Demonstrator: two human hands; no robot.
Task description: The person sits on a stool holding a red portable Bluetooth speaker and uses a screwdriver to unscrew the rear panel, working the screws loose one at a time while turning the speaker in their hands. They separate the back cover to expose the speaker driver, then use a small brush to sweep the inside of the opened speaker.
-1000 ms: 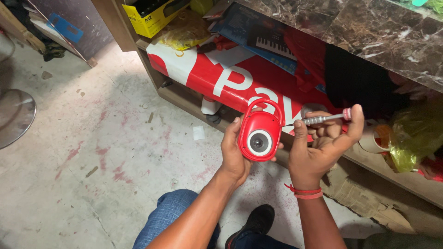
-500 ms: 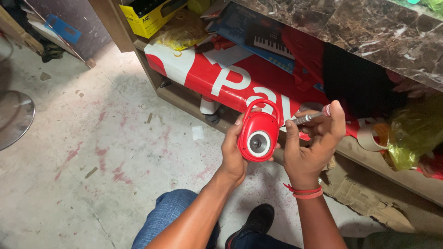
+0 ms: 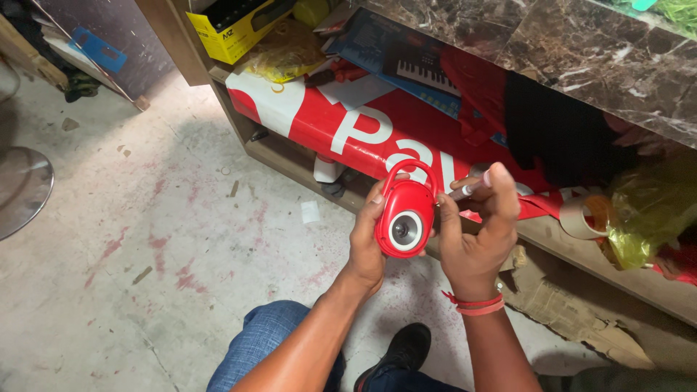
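Observation:
My left hand (image 3: 365, 239) grips a small red rounded device (image 3: 404, 218) with a carry handle on top and a round grey-and-white lens in its face. My right hand (image 3: 475, 232) sits against the device's right side and holds a thin silver screwdriver with a pink end (image 3: 468, 190) between thumb and fingers, its shaft lying toward the device. A red thread band circles my right wrist. Both hands hover above the concrete floor, in front of a low shelf.
A wooden shelf (image 3: 290, 156) under a dark marble counter (image 3: 581, 43) holds a red-and-white rolled banner (image 3: 327, 116), a toy keyboard box (image 3: 406, 58), a yellow box (image 3: 232, 29), a tape roll (image 3: 581, 216) and yellow bags. Torn cardboard (image 3: 573, 312) lies at the right. A round metal base (image 3: 22, 189) sits at the left.
Both hands have come a little closer together. My right hand turned so the screwdriver, earlier lying level, now tilts with its pink end up beside the device.

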